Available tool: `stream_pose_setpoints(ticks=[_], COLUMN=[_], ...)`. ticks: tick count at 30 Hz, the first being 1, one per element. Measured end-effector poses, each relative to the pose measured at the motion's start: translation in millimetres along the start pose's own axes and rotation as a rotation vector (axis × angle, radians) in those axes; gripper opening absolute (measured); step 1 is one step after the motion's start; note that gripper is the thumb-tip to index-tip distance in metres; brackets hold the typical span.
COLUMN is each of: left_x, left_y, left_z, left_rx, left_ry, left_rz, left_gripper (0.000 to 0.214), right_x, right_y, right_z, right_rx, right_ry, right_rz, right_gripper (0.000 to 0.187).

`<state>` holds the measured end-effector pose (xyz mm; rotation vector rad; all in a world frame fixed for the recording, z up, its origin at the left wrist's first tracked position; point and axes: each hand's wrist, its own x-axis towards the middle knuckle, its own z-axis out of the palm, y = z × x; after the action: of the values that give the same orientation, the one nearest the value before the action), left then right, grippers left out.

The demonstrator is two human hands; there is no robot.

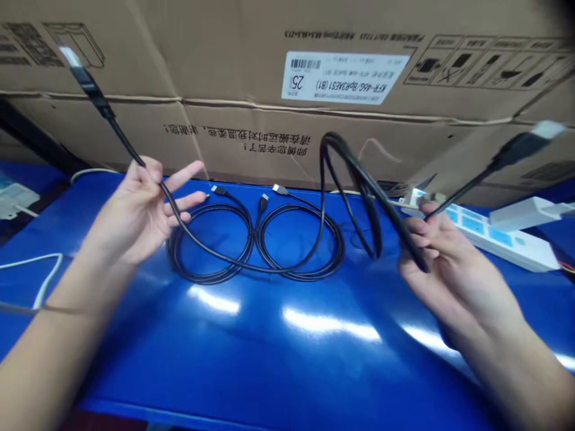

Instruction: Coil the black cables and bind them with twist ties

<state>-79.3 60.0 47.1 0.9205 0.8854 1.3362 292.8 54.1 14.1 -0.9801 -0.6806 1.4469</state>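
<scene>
While the cable [322, 179] sags between the hands, I have the left hand [135, 212] pinching it, other fingers splayed, one plug [92, 90] up-left of them; the right hand [449, 269], nearer the slack, curls fingers round it, other plug [518, 148] up-right. Coils [338, 251] lie between.
</scene>
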Motion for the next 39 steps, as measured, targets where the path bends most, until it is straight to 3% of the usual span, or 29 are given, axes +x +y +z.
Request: stream_pose_setpoints(ticks=[4,8,10,12,14,15,17,19,20,22,23,25,27,29,32,39], left_x=[-11.1,-20.6,-20.3,-18.8,-18.2,-18.5,-19.9,-21.8,-22.8,-25.7,-27.5,-31.9,-35.9,-38.2,-38.0,-39.4], left_y=[-32.0,-62.0,-66.2,-66.7,-66.3,-66.1,-65.3,-63.3,-62.2,-61.2,-62.0,-66.3,-72.9,-78.8,-82.1,-73.3], left_z=[23.7,41.2,40.3,35.8,31.0,29.1,26.6,25.9,26.4,29.1,31.2,36.3,40.8,43.2,43.0,43.2], left_rx=[-0.046,0.002,0.077,0.223,0.503,0.691,1.056,1.307,1.379,1.458,1.475,1.472,1.492,1.551,1.646,1.588], left_ry=[-0.118,-0.175,-0.150,-0.116,-0.069,-0.041,0.032,0.056,-0.008,-0.330,-0.537,-0.871,-1.001,-1.019,-1.006,-1.007], left_rz=[-0.274,-0.442,-0.457,-0.456,-0.356,-0.246,0.095,0.472,0.619,0.772,0.777,0.709,0.657,0.662,0.669,0.644], left_gripper=[0.013,0.023,0.026,0.026,0.025,0.029,0.046,0.057,0.055,0.039,0.031,0.043,0.061,0.058,0.030,0.040], right_x=[-8.5,-17.8,-16.3,-12.6,-9.9,-9.6,-11.7,-16.8,-20.0,-26.3,-28.7,-31.4,-31.0,-28.8,-25.6,-26.8], right_y=[15.3,31.5,36.5,40.9,44.5,45.7,46.3,46.0,46.4,49.6,52.5,59.7,65.6,67.2,60.9,46.1], right_z=[6.7,12.9,9.6,3.5,-2.7,-5.0,-7.0,-5.1,-3.1,1.7,3.9,7.0,8.0,7.9,8.1,7.0], right_rx=[-0.087,-0.253,-0.373,-0.553,-0.819,-0.974,-1.247,-1.401,-1.438,-1.487,-1.507,-1.525,-1.526,-1.524,-1.515,-1.345], right_ry=[-0.161,-0.338,-0.338,-0.305,-0.278,-0.276,-0.310,-0.448,-0.561,-0.819,-0.923,-1.018,-0.994,-0.949,-0.931,-0.936], right_rz=[0.117,0.255,0.244,0.146,-0.080,-0.236,-0.570,-0.812,-0.879,-0.899,-0.878,-0.847,-0.866,-0.924,-0.980,-0.968], right_gripper=[0.026,0.028,0.040,0.063,0.080,0.079,0.058,0.039,0.038,0.047,0.052,0.049,0.036,0.031,0.033,0.035])
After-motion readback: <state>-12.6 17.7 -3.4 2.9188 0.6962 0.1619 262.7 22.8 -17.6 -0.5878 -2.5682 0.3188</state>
